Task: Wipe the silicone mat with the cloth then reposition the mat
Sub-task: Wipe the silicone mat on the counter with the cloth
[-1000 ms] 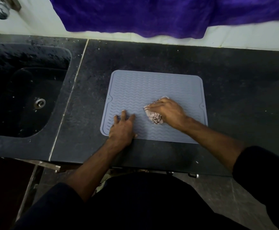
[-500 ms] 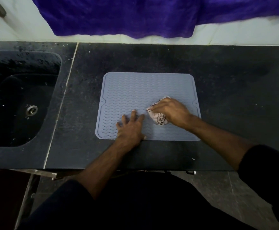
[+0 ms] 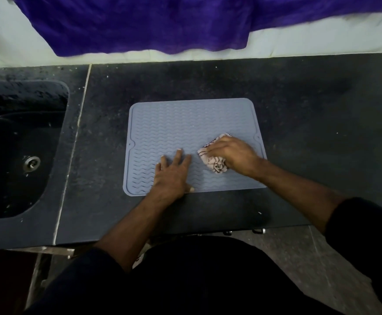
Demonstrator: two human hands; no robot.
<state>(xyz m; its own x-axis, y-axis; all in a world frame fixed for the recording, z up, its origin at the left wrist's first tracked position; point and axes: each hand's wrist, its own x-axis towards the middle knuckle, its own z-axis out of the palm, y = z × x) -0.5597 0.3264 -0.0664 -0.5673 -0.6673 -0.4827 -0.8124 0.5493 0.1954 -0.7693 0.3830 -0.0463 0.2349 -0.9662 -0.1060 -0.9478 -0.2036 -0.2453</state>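
No readable writing. Grey-blue ribbed rectangular silicone mat (image 3: pixel 185 123) flat on black stone counter (image 3: pixel 310 114), long axis 3–9 o'clock. Left hand (image 3: pixel 172 176) flat, fingers spread, at mat's 6 o'clock edge. Right hand (image 3: pixel 235 155) grips crumpled pale patterned cloth (image 3: pixel 215 163) at mat's 4 o'clock.

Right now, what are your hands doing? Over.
Left hand flat on mat. Right hand gripping cloth, wiping. Nothing in the way.

Dark counter (image 3: pixel 299 114), sink (image 3: pixel 15 144), perhaps-tiled floor (image 3: pixel 287 246).
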